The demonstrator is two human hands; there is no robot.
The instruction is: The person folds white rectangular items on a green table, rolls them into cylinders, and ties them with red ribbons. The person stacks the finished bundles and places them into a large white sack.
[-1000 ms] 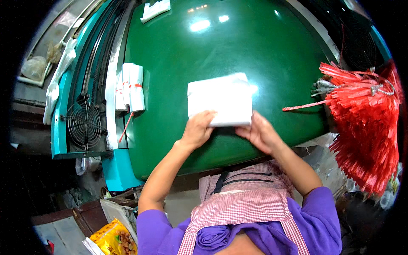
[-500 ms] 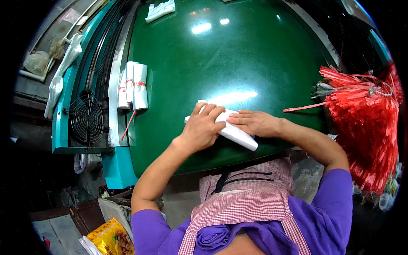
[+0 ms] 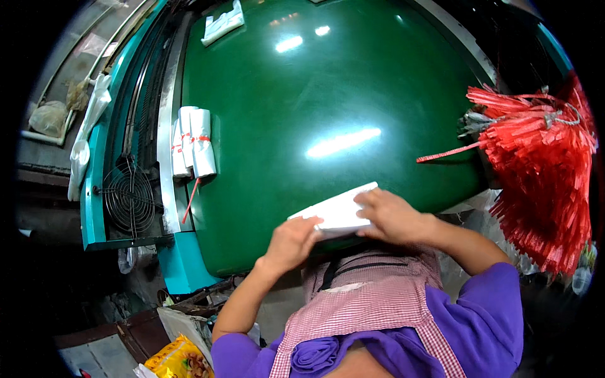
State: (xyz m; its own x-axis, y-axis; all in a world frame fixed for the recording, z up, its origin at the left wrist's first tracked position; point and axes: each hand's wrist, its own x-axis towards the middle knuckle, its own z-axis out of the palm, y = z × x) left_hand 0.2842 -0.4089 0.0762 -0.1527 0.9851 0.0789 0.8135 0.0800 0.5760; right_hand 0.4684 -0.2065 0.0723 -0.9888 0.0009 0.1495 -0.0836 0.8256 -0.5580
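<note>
White and folded flat, a bundle of thin plastic bags (image 3: 339,210) sits at the near edge of the green table (image 3: 328,94), tilted so its right end rises away from the person. Both hands grip it: the left hand (image 3: 291,242) is closed around its lower left end with the thumb on top, and the right hand (image 3: 392,215) lies over its right part, fingers curled down on the upper face. Beneath the arms are a pink checked apron (image 3: 372,309) and purple sleeves (image 3: 485,315). Well apart on the left side of the table, three rolled white bundles tied with red bands (image 3: 193,148) lie side by side against a metal rail, a red strip trailing below them. Another small white stack (image 3: 222,22) lies at the far left edge. Left of the rail, a round wire fan grille (image 3: 129,196) is set in the teal machine body. To the right hangs a thick bunch of red strips (image 3: 542,170). A yellow packet (image 3: 179,360) lies on the floor below
</note>
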